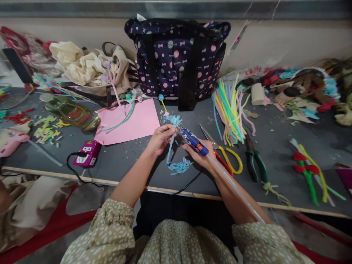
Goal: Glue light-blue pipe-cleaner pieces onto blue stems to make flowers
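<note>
My left hand (160,138) pinches a light blue pipe-cleaner stem (170,148) topped with a fluffy blue flower (172,119), held just above the grey table (123,161). My right hand (199,154) grips a blue patterned glue gun (192,140) with a long clear glue stick (233,185) running back over my forearm. The gun's nozzle points at the flower, close to my left fingers. A small heap of blue trimmings (180,167) lies right under both hands.
A pink paper sheet (129,123) lies at left, with a magenta power strip (87,153) beside it. Yellow-handled scissors (224,152), green pliers (255,161) and a bunch of coloured pipe cleaners (229,108) sit at right. A dotted navy bag (178,58) stands behind. Red pipe-cleaner flowers (306,170) lie far right.
</note>
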Demonstrator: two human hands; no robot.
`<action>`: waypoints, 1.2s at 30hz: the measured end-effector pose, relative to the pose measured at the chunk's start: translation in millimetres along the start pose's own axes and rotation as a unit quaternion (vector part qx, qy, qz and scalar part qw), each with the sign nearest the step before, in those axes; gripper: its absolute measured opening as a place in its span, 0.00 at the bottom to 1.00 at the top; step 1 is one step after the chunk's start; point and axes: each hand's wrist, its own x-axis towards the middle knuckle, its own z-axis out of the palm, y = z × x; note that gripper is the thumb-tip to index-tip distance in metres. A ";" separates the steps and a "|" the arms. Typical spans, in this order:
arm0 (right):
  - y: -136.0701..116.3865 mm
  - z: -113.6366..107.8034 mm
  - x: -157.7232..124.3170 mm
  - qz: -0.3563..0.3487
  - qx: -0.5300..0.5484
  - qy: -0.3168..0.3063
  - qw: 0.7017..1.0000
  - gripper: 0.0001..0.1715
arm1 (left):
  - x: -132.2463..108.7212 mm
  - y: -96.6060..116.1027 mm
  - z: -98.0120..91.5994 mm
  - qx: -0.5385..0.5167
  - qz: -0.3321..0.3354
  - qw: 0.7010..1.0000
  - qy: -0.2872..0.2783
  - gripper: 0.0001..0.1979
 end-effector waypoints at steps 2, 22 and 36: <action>-0.5 -0.7 -0.2 -0.003 0.005 -0.004 1.000 0.26 | -0.1 0.0 0.0 0.000 0.002 1.000 0.002 0.10; 4.8 9.4 7.2 0.032 -0.045 0.018 0.998 0.13 | 2.2 13.7 -2.7 -0.067 0.094 0.989 0.090 0.10; -6.0 42.8 12.9 -0.001 -0.242 -0.025 0.970 0.08 | 5.5 16.4 -10.0 -0.090 0.204 0.941 0.256 0.06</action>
